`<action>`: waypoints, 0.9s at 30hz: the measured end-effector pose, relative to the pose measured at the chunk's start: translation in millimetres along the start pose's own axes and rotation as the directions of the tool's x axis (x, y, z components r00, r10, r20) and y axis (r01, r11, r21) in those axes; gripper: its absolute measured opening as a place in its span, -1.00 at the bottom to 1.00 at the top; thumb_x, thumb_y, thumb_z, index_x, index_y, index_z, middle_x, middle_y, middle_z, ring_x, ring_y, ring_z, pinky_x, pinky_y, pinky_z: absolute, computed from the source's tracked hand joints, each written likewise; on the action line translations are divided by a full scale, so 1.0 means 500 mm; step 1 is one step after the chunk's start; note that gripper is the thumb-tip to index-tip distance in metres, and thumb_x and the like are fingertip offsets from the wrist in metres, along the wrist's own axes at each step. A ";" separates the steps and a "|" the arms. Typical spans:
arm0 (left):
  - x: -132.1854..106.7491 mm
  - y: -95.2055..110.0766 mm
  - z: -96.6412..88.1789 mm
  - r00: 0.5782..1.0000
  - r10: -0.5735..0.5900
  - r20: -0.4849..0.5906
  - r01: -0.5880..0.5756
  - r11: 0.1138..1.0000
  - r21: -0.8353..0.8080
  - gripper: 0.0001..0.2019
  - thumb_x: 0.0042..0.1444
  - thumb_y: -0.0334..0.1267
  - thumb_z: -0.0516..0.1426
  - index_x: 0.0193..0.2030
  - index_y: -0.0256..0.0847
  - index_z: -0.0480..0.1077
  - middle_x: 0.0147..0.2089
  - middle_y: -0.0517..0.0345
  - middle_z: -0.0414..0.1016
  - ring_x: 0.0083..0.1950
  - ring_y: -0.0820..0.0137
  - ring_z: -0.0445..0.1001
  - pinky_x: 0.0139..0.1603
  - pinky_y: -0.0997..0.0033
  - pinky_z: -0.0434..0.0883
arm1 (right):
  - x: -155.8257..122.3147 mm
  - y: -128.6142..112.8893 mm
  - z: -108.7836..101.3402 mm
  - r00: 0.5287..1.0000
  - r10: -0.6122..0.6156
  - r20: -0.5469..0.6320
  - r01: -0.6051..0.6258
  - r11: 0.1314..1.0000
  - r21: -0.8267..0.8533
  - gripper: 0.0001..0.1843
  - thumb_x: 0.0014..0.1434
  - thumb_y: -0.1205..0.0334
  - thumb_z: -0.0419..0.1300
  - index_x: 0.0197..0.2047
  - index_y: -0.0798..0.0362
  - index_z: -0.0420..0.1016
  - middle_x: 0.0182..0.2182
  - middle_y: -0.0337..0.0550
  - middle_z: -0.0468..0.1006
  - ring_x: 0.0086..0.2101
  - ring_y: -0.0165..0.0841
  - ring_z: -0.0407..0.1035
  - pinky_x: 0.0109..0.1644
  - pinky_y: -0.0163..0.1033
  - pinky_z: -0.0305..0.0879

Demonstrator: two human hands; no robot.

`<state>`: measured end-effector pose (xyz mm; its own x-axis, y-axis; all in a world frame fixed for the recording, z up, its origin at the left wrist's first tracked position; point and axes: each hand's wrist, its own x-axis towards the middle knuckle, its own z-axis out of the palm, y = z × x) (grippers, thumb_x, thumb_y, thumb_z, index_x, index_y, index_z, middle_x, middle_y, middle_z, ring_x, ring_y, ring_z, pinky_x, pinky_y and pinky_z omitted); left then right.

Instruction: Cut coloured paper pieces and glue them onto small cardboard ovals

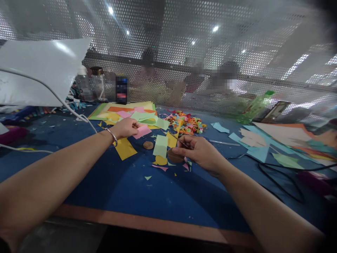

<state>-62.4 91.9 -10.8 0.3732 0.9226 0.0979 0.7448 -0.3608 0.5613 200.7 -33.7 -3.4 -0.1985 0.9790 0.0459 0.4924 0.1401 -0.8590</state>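
My left hand (125,128), a bangle on its wrist, reaches forward with its fingers closed on a pink paper piece (142,131) beside a stack of coloured sheets (123,109). My right hand (199,151) is closed around small scissors (177,137), whose thin blades point up and to the left over the blue table (147,189). A light green paper slip (160,146) and a yellow piece (125,148) lie between the hands. A small round brown disc (148,144) rests near them.
A heap of small coloured cuttings (185,123) lies behind the hands. Cut blue and beige sheets (252,140) spread at right, with black cables (279,175). Jars (98,83) and a dark can (121,90) stand by the perforated screen. A white cable (52,92) crosses the left.
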 end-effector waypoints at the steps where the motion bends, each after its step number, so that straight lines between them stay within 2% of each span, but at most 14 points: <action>1: 0.000 -0.001 -0.001 1.000 0.009 -0.005 -0.009 1.000 -0.014 -0.80 -0.25 -0.31 0.14 -0.40 -0.28 0.48 -0.40 0.12 0.53 -0.33 0.33 0.46 -0.31 0.42 0.30 | 0.000 0.000 0.000 1.000 0.001 -0.008 -0.001 1.000 -0.005 -0.58 -0.03 -0.11 0.34 -0.41 0.07 0.37 -0.56 -0.32 0.30 -0.53 -0.46 0.14 -0.46 -0.29 0.04; 3: 0.000 0.001 -0.005 0.999 0.024 -0.034 -0.026 0.998 -0.049 -0.88 -0.23 -0.32 0.15 -0.47 -0.26 0.44 -0.43 0.15 0.49 -0.35 0.35 0.43 -0.31 0.41 0.29 | -0.001 -0.001 0.000 1.000 0.003 -0.017 -0.003 1.000 0.006 -0.57 -0.03 -0.12 0.35 -0.41 0.07 0.37 -0.57 -0.34 0.29 -0.54 -0.48 0.12 -0.48 -0.30 0.00; 7: -0.012 0.026 -0.010 0.994 0.026 -0.107 -0.043 0.987 -0.156 -0.87 -0.10 -0.30 0.14 -0.36 -0.26 0.42 -0.39 0.14 0.48 -0.37 0.40 0.41 -0.34 0.42 0.31 | -0.005 -0.008 0.000 0.999 -0.009 -0.032 0.013 0.993 0.115 -0.55 -0.03 -0.14 0.36 -0.43 0.05 0.33 -0.57 -0.38 0.24 -0.59 -0.53 0.04 -0.55 -0.33 -0.06; 10: -0.038 0.064 -0.001 0.998 0.029 -0.063 -0.046 0.954 -0.296 -0.87 -0.04 -0.29 0.16 -0.31 -0.26 0.41 -0.38 0.11 0.50 -0.36 0.42 0.45 -0.32 0.42 0.38 | -0.007 -0.013 0.000 0.996 -0.012 -0.084 0.028 0.980 0.196 -0.52 -0.05 -0.15 0.39 -0.45 0.04 0.29 -0.59 -0.41 0.19 -0.63 -0.57 -0.04 -0.61 -0.34 -0.15; 12: -0.059 0.096 0.012 0.999 0.038 0.006 -0.028 0.820 -0.571 -0.84 -0.09 -0.35 0.23 -0.31 -0.27 0.40 -0.36 0.10 0.52 -0.35 0.42 0.47 -0.30 0.40 0.40 | -0.007 -0.013 0.001 0.994 0.004 -0.111 0.026 0.963 0.267 -0.51 -0.06 -0.14 0.41 -0.44 0.04 0.29 -0.59 -0.43 0.18 -0.65 -0.60 -0.06 -0.65 -0.36 -0.18; 14: -0.079 0.125 0.027 0.993 0.092 0.079 -0.010 0.710 -0.704 -0.76 -0.14 -0.39 0.27 -0.28 -0.25 0.38 -0.37 0.13 0.53 -0.39 0.44 0.46 -0.36 0.42 0.38 | -0.007 -0.012 0.002 0.991 0.020 -0.134 0.028 0.935 0.353 -0.50 -0.08 -0.12 0.43 -0.42 0.04 0.29 -0.58 -0.44 0.18 -0.68 -0.62 -0.07 -0.67 -0.37 -0.17; 16: -0.094 0.148 0.043 0.984 0.112 0.141 0.027 0.681 -0.732 -0.76 -0.12 -0.39 0.28 -0.28 -0.25 0.36 -0.42 0.17 0.51 -0.45 0.47 0.44 -0.41 0.45 0.36 | -0.006 -0.010 0.004 0.987 0.028 -0.159 0.042 0.907 0.419 -0.50 -0.10 -0.09 0.45 -0.41 0.03 0.28 -0.58 -0.45 0.20 -0.70 -0.63 -0.06 -0.69 -0.38 -0.13; 18: -0.104 0.162 0.054 0.981 0.123 0.148 0.030 0.665 -0.746 -0.76 -0.10 -0.40 0.28 -0.27 -0.26 0.36 -0.37 0.14 0.54 -0.37 0.44 0.50 -0.32 0.42 0.42 | -0.006 -0.010 0.006 0.983 0.031 -0.179 0.053 0.894 0.445 -0.50 -0.11 -0.08 0.46 -0.42 0.03 0.28 -0.59 -0.47 0.21 -0.71 -0.64 -0.05 -0.70 -0.39 -0.07; 24: -0.123 0.183 0.064 0.964 0.191 0.185 0.050 0.553 -0.832 -0.67 -0.13 -0.50 0.26 -0.17 -0.30 0.37 -0.28 0.10 0.55 -0.29 0.40 0.53 -0.19 0.35 0.49 | -0.003 -0.007 0.010 0.978 0.028 -0.207 0.062 0.906 0.418 -0.50 -0.13 -0.10 0.46 -0.43 0.05 0.31 -0.65 -0.46 0.25 -0.73 -0.61 0.04 -0.67 -0.39 0.04; 27: -0.131 0.191 0.064 0.955 0.226 0.192 0.056 0.499 -0.865 -0.67 -0.15 -0.53 0.25 -0.17 -0.29 0.39 -0.28 0.11 0.53 -0.27 0.42 0.52 -0.17 0.39 0.48 | -0.002 -0.004 0.010 0.978 0.026 -0.207 0.057 0.921 0.386 -0.52 -0.10 -0.11 0.44 -0.43 0.05 0.33 -0.68 -0.45 0.25 -0.73 -0.59 0.07 -0.66 -0.38 0.05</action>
<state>1.8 -7.4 9.8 0.6311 0.7731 0.0626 -0.0861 -0.0104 0.9962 195.6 -35.7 -4.5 -0.0055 0.9917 0.1282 0.1153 0.1280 -0.9851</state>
